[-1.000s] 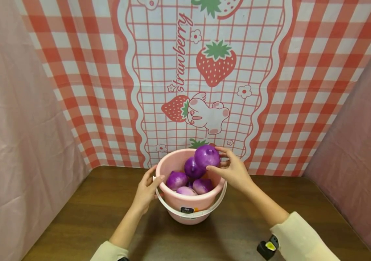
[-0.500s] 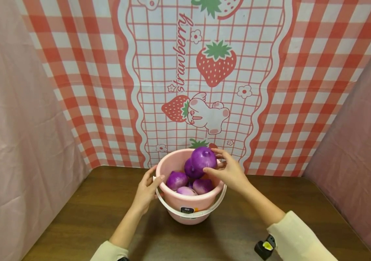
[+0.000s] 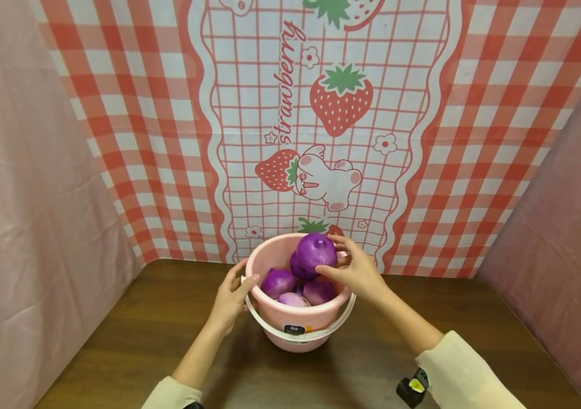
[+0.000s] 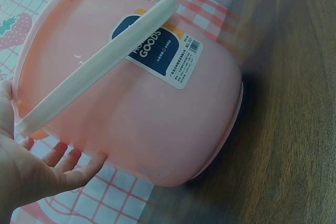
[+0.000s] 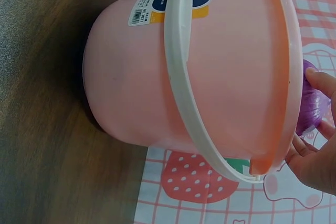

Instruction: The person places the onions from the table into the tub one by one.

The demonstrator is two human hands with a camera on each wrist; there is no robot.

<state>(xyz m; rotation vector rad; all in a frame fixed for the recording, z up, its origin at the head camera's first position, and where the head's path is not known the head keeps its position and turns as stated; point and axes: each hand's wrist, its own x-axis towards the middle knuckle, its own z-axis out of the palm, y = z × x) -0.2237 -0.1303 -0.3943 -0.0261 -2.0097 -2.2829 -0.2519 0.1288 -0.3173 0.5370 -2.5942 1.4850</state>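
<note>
A pink bucket (image 3: 277, 312) stands on the table, its white handle (image 4: 100, 66) hanging down across the front. My left hand (image 3: 227, 298) grips the bucket's left side, thumb over the rim and fingers spread along the outer wall. At the right of the opening, my right hand (image 3: 364, 272) holds a purple onion (image 3: 317, 251) between thumb and fingers, and the right wrist view has this onion (image 5: 311, 103) right at the rim. Inside lie several more onions, among them a dark one (image 3: 278, 283) and a paler one (image 3: 292, 299); the held onion partly hides another.
The brown wooden table (image 3: 132, 346) stretches to both sides of the bucket. Close behind it hangs a red-and-white checked strawberry cloth (image 3: 341, 108). Pink curtains border the left (image 3: 50, 199) and right sides.
My right hand has moved left and slightly down with the onion, bringing it farther over the bucket opening. The left hand keeps its grip on the bucket.
</note>
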